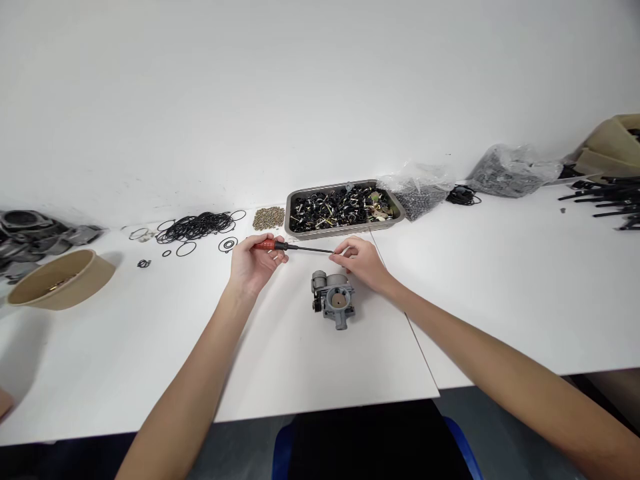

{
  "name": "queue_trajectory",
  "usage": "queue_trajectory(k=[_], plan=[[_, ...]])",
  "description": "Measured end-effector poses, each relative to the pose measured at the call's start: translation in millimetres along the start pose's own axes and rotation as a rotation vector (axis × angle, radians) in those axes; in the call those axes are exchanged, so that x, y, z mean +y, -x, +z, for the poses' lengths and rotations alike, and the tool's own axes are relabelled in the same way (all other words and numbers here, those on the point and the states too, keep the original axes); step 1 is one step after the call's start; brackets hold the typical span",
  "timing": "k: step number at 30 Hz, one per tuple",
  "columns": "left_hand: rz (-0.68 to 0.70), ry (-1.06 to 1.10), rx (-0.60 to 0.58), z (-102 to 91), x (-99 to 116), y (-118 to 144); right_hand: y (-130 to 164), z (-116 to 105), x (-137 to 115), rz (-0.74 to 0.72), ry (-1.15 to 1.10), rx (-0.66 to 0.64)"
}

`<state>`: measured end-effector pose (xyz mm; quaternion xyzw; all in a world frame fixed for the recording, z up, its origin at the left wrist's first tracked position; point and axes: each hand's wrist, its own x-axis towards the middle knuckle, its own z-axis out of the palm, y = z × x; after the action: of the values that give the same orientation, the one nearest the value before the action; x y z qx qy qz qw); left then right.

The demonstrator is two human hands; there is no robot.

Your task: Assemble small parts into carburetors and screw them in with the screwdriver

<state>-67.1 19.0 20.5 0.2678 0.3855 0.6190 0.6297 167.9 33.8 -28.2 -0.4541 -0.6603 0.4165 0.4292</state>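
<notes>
- The left hand (254,261) is curled round the red handle of a screwdriver (290,247), held level above the table (500,293).
- The right hand (361,261) pinches at the shaft's tip; whether something tiny sits between its fingers is unclear.
- A grey carburetor (335,299) stands just below both hands.
- Behind, a metal tray (345,230) holds black clips.
- Far left, a tan bowl (65,280) holds small brass pieces.
</notes>
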Motion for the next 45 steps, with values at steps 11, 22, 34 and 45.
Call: queue_trajectory(k=[11,22,34,45], plan=[[-0.015,-0.032,0.018,1.6,0,0,0,1,2,-0.028,0.036,0.008],[0.040,-0.084,-0.002,3.9,-1,3,-1,-1,1,-0.119,0.133,0.017],[0.315,-0.365,-0.182,48.8,34,26,-1,-5,-15,-0.168,-0.189,-0.048],[0.564,-0.677,-0.527,112.5,59,48,7,-8,-31,-0.125,-0.545,-0.226]])
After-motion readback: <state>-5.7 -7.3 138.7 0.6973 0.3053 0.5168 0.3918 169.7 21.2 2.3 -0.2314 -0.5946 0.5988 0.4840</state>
